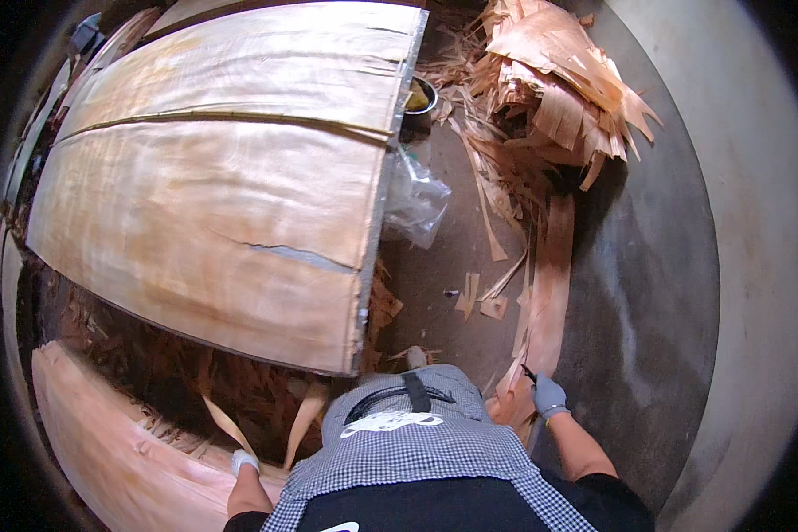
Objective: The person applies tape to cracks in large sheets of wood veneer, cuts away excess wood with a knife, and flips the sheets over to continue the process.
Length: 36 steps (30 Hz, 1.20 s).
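Note:
At the lower left, my left hand point(244, 460) in a pale glove rests at the edge of a stack of pinkish wood veneer sheets point(139, 459), with a thin veneer strip point(226, 422) at its fingers; its grip is hard to make out. My right hand point(549, 395), in a grey glove, is closed around a small dark tool point(529, 374), whose tip points up and left. Beneath the tool lie long, narrow veneer strips point(554, 286) on the floor. A large stack of light veneer sheets point(206, 199) fills the upper left, its top sheet split and cracked.
A tall heap of torn veneer scraps point(565, 86) stands at the upper right. Between it and the large stack are a round metal container point(422, 95) and a clear plastic bag point(415, 196). Loose scraps point(494, 306) lie on the floor. A pale wall point(751, 266) curves along the right.

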{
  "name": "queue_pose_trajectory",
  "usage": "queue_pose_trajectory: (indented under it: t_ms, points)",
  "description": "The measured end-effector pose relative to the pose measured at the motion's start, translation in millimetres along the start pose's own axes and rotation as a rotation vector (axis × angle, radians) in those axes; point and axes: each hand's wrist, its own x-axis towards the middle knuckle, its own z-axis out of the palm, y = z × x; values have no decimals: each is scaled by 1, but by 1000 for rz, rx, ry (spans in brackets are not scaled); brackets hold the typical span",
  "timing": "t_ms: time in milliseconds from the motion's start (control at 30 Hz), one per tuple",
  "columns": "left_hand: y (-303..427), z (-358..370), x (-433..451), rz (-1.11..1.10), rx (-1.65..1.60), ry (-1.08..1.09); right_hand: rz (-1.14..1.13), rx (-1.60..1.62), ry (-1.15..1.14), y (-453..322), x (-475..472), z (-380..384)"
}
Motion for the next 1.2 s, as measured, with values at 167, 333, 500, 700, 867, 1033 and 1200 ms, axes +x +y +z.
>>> queue_pose_trajectory:
  t_ms: [167,333,500,700,867,1033,1200]
  points:
    - [59,-20,-105,-67,102,-127,39,113,97,55,67,-63]
    - [102,-126,-132,-272,-184,121,-204,296,201,10,172,-158]
    - [117,-223,-181,-600,-510,344,-484,273,342,-60,278,-252]
    - [217,-341,-210,-692,-755,546,-439,348,441,-22,375,-298]
    - [369,-452,-192,-505,-391,857,-106,378,131,68,380,-290]
    - [590,-587,-180,402,-554,1104,120,357,-144,142,402,-229]
    - [777,-661,-247,701,-184,1263,-335,-496,-410,135,518,-256]
